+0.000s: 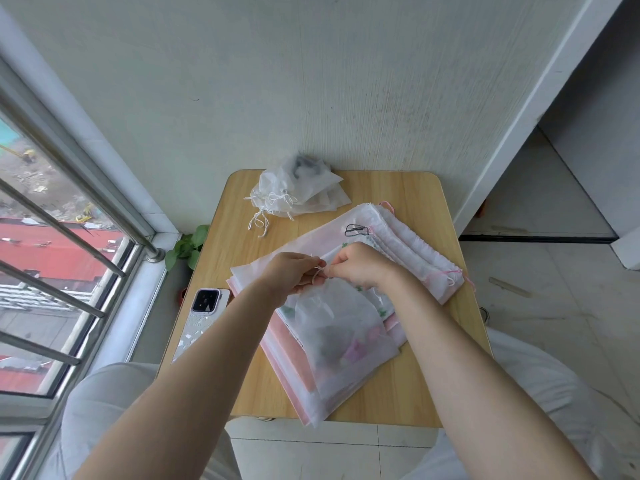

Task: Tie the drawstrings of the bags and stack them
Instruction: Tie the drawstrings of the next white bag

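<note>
Item: translucent drawstring bag [341, 337], lying atop the flat untied bags [408, 244] on the bench [408, 195]; left hand [291, 273] and right hand [360, 265] each pinch its white cord [318, 271] at the mouth; draw ends evenly, snug the knot, then add to tied stack [294, 192].
</note>
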